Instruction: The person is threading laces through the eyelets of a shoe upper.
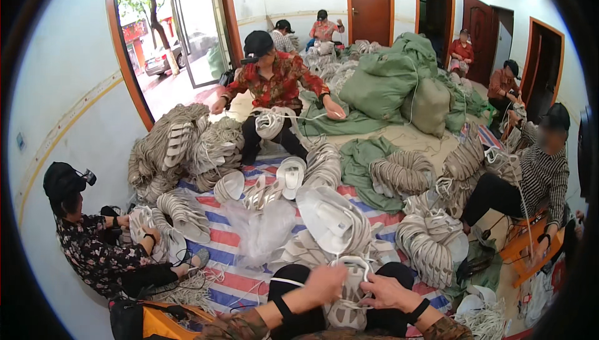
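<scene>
A beige and white shoe upper lies between my knees in my lap. My left hand is closed in a pinch over its upper left side, on a white shoelace whose length runs out leftward. On the other side, my right hand has its thumb and fingers closed at the upper's edge. A white loop arches between the two hands. The exact spot under the right fingertips is partly hidden. Just beyond my hands leans a stack of similar shoe uppers, with a pale sole-shaped piece facing me.
A striped red, white and blue sheet covers the floor. Bundled uppers and clear plastic lie on it. Green sacks are piled farther back. Several people work around me, one facing me with a lace. An orange stool stands right.
</scene>
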The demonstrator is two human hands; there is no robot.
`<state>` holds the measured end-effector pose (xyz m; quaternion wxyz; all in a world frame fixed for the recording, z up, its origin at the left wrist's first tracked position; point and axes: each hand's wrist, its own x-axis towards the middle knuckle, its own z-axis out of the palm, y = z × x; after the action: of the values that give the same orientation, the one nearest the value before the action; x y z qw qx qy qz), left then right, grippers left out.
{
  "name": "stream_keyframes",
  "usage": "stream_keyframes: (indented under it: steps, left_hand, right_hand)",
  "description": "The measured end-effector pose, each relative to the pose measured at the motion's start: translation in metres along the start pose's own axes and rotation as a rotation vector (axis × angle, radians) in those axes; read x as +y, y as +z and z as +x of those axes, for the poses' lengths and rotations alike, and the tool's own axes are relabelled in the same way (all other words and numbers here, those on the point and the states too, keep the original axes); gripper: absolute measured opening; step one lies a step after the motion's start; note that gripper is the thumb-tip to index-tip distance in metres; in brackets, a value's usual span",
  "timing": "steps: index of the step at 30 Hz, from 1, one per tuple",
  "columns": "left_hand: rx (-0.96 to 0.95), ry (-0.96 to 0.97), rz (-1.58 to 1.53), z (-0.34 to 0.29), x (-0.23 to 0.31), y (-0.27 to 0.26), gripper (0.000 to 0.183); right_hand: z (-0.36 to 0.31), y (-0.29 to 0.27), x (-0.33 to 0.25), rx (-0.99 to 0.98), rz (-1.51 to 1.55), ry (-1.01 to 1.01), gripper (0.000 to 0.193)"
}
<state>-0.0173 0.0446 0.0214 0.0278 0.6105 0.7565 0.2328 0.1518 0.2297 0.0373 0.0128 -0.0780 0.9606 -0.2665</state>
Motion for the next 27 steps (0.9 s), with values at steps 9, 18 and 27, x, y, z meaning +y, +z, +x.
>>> stream_keyframes:
  steps: [9,18,27]
  left_hand:
    - [0.972,-0.699,0.482,-0.021,-0.266,-0.266,0.022]
    - [0.641,-0.521,0.091,-0.079,-0.211,-0.155,0.039]
    - [0.211,0.005,-0.135,-0.035,0.003,-0.021,0.024]
  right_hand:
    - [0.022,0.004,0.002,0.048,-0.149,-0.011,0.020]
    - [-0.020,0.005,0.020,0.080,0.180,0.124,0.018]
    - [-0.052,0.032,-0.004,0.333,0.069,-0.007,0.028]
